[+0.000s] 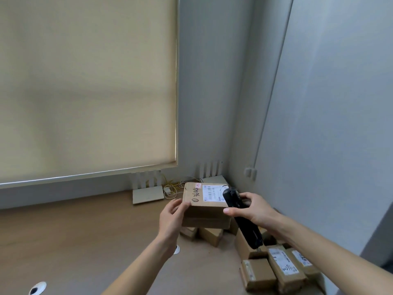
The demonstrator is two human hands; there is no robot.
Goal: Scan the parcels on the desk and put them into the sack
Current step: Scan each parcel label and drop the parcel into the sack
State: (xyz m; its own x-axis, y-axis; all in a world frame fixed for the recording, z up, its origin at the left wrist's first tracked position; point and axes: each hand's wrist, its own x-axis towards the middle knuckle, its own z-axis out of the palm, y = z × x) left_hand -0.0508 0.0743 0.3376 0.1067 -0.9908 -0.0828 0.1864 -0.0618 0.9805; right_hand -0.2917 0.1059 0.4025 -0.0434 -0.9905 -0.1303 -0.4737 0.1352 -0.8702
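While held, brown cardboard parcel (205, 206) shows white label, black handwriting.

A beige roller blind (87, 86) hangs above the hands; two white routers (148, 193) stand beyond them, with yellow cables (173, 185) between

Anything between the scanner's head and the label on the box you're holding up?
Nothing; in the head view the scanner, gripped by the right hand, points straight over the white label on the box that the left hand holds.
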